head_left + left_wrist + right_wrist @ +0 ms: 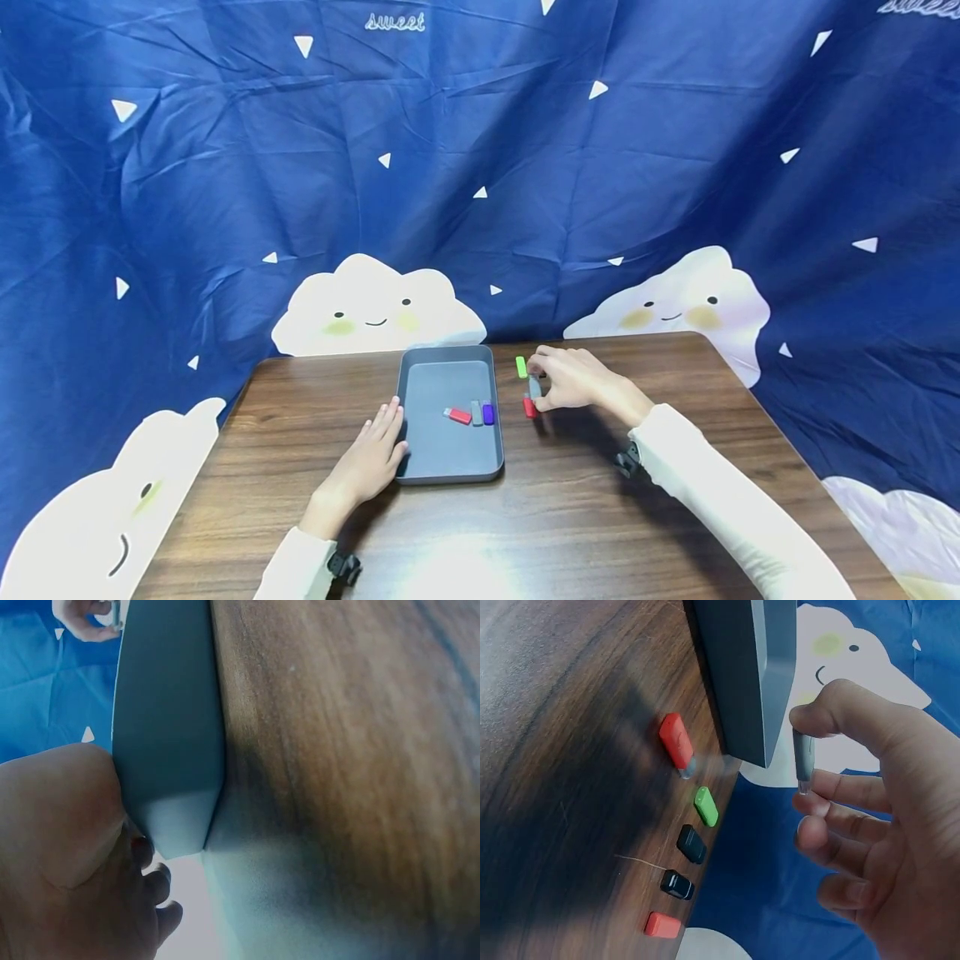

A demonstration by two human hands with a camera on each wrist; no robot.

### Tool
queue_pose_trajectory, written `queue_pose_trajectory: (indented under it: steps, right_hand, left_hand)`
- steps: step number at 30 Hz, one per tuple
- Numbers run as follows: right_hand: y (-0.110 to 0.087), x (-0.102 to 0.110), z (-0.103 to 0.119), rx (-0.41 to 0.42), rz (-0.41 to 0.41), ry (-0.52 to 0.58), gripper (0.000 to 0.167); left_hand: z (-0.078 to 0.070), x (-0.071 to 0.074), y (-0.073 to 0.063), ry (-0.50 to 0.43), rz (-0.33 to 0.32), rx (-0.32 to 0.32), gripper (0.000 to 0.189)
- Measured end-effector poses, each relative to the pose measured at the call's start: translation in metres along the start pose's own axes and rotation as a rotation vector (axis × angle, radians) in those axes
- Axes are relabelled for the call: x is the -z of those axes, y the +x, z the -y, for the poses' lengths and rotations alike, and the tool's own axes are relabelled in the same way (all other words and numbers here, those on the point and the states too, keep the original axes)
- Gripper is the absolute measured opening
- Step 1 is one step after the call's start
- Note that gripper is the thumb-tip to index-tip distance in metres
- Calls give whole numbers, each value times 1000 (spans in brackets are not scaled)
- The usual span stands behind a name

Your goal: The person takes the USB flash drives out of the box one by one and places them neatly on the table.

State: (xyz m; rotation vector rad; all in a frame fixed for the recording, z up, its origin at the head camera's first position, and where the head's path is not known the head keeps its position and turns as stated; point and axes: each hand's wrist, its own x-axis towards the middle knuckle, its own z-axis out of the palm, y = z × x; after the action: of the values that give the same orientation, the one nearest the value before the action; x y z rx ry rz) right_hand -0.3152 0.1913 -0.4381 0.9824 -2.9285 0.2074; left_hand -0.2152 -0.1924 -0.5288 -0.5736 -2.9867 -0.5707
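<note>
My right hand (pixel 573 379) pinches a grey USB stick (pixel 804 759) between thumb and fingertips, above the table just right of the tray. The stick's clear end points toward the fingers in the right wrist view. Under it lies a red USB stick (pixel 676 742) with a clear end, and close by a green one (pixel 521 367). My left hand (pixel 371 458) lies with extended fingers against the left wall of the dark grey tray (pixel 450 479). Inside the tray are a red USB stick (pixel 458 416), a grey one (pixel 476 412) and a purple one (pixel 488 414).
Two black pieces (pixel 691 844) and another red piece (pixel 663 925) lie in a row on the wooden table (pixel 540 525); the right hand hides them in the head view. A blue curtain (pixel 525 167) with clouds hangs behind the table.
</note>
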Motion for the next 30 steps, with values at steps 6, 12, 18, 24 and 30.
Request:
queue_pose_trajectory:
  steps: [6,12,18,24,30]
  right_hand:
    - [-4,-4,-7,-21,-2,22,46]
    - [-8,-9,-12,-34,3,27,46]
    - [-10,-14,-16,-44,23,35,46]
    - [-12,-23,-20,-66,48,55,47]
    - [-13,-33,-25,-61,36,67,47]
  left_hand:
    - [0,0,1,19,29,21,61]
    - [-1,0,0,20,28,22,61]
    - [-2,1,-1,11,29,23,61]
    - [-3,1,-1,12,37,29,60]
    - [-4,2,-2,-2,28,22,60]
